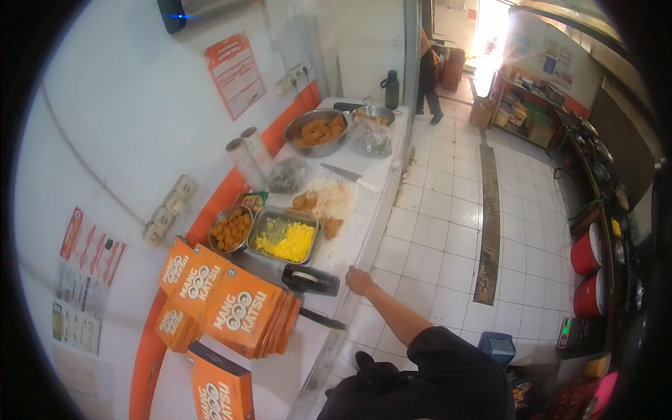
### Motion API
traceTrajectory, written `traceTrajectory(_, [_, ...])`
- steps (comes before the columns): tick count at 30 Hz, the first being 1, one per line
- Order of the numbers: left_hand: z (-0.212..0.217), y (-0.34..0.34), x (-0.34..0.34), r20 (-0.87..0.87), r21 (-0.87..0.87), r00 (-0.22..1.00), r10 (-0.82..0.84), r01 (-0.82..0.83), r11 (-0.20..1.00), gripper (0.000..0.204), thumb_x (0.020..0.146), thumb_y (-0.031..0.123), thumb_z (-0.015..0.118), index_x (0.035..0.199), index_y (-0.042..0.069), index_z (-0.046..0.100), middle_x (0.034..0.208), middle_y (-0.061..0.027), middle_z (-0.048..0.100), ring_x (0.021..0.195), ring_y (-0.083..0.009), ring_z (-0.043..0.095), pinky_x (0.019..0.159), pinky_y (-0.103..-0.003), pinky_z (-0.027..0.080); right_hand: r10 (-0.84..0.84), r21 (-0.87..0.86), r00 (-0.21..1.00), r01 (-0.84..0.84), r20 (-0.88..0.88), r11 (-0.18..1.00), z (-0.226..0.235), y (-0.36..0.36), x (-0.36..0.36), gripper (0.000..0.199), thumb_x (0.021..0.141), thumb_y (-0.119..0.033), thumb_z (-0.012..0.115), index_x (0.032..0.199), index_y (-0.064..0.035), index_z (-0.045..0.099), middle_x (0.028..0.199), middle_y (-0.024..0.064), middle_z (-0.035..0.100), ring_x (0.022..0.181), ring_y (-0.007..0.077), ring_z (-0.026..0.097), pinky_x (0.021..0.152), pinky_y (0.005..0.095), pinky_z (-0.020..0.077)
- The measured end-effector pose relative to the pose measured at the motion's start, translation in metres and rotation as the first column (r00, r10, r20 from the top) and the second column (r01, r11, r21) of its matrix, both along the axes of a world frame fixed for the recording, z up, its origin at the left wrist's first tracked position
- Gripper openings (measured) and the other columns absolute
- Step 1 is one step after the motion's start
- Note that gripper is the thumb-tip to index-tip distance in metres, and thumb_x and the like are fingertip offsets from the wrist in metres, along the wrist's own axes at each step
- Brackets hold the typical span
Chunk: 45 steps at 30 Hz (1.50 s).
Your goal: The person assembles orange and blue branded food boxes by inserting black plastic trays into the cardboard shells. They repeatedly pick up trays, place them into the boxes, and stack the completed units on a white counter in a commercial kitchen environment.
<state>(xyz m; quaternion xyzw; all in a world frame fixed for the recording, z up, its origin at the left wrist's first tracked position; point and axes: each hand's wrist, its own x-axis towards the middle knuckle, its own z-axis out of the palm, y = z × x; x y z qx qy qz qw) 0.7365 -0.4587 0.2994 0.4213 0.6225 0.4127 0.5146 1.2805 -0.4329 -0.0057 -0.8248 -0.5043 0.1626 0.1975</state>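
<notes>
We have a long white table (280, 381) against an orange-banded wall, tiled floor (448, 224) alongside. Our right hand (360, 280) is at the table's near edge, fingers apparently curled; whether they pinch anything, we cannot tell. Left hand out of view. Nearest us, the black tape dispenser (311, 281) lies between that hand and stacked orange boxes (241, 315). Farther along: metal tray (294, 215) with yellow shreds, white-handled knife (344, 173), big bowl (318, 150) of fried pieces.
</notes>
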Motion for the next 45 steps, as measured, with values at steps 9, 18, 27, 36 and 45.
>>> traceTrajectory(9, [0.028, 0.050, 0.007, 0.751, -0.191, 0.624, 0.216, -0.108, 0.976, 0.056, 0.091, 0.015, 0.073, 0.139, 0.000, 0.048, 0.136, -0.0170, 0.058, 0.126, -0.0319, 0.057, 0.107, -0.045, 0.050, 0.458, 0.514, 0.789, -0.214, -0.410, 0.830, 0.294, -0.029, -0.082, 0.007, 0.092, -0.001, 0.068, 0.094, -0.0026, 0.073, 0.085, 0.0077, 0.063, 0.080, 0.0221, 0.062, 0.075, 0.0318, 0.0505])
traceTrajectory(18, [0.068, 0.068, 0.019, 0.875, -0.025, 0.482, 0.043, -0.044, 0.999, 0.056, 0.095, 0.017, 0.072, 0.142, 0.002, 0.047, 0.135, -0.0154, 0.061, 0.122, -0.0292, 0.062, 0.102, -0.041, 0.054, 0.809, 0.720, 0.482, -0.421, -0.336, 0.551, 0.419, 0.030, -0.280, 0.013, 0.092, -0.012, 0.074, 0.091, 0.0007, 0.074, 0.076, 0.0046, 0.056, 0.069, 0.0152, 0.047, 0.063, 0.0285, 0.0368])
traceTrajectory(27, [0.051, 0.071, -0.020, 0.832, -0.054, 0.548, 0.091, -0.084, 0.995, 0.065, 0.090, 0.017, 0.075, 0.145, 0.001, 0.043, 0.139, -0.0151, 0.057, 0.125, -0.0292, 0.059, 0.104, -0.041, 0.052, 0.819, 0.594, 0.409, -0.564, -0.402, 0.573, 0.389, 0.088, -0.338, 0.021, 0.096, -0.020, 0.069, 0.102, 0.0001, 0.073, 0.079, 0.0142, 0.061, 0.069, 0.0250, 0.059, 0.066, 0.0366, 0.0465])
traceTrajectory(36, [-0.001, 0.106, -0.106, 0.672, 0.030, 0.714, -0.194, 0.235, 0.972, 0.085, 0.082, 0.025, 0.083, 0.149, 0.000, 0.038, 0.142, -0.0145, 0.055, 0.125, -0.0288, 0.059, 0.097, -0.040, 0.056, 0.744, 0.502, 0.588, -0.562, -0.317, 0.658, 0.316, 0.118, -0.387, 0.025, 0.094, -0.021, 0.067, 0.112, -0.0041, 0.070, 0.099, 0.0210, 0.071, 0.096, 0.0378, 0.068, 0.086, 0.0449, 0.0531])
traceTrajectory(45, [-0.067, 0.399, -0.140, 0.196, 0.133, 0.961, -0.197, 0.173, 0.976, 0.087, 0.085, 0.030, 0.085, 0.147, -0.005, 0.036, 0.140, -0.0181, 0.054, 0.129, -0.0268, 0.057, 0.101, -0.038, 0.054, 0.622, -0.029, 0.534, -0.771, -0.573, 0.636, 0.183, 0.069, -0.370, 0.032, 0.092, -0.023, 0.070, 0.115, 0.0002, 0.069, 0.079, 0.0161, 0.066, 0.073, 0.0299, 0.063, 0.071, 0.0405, 0.0499])
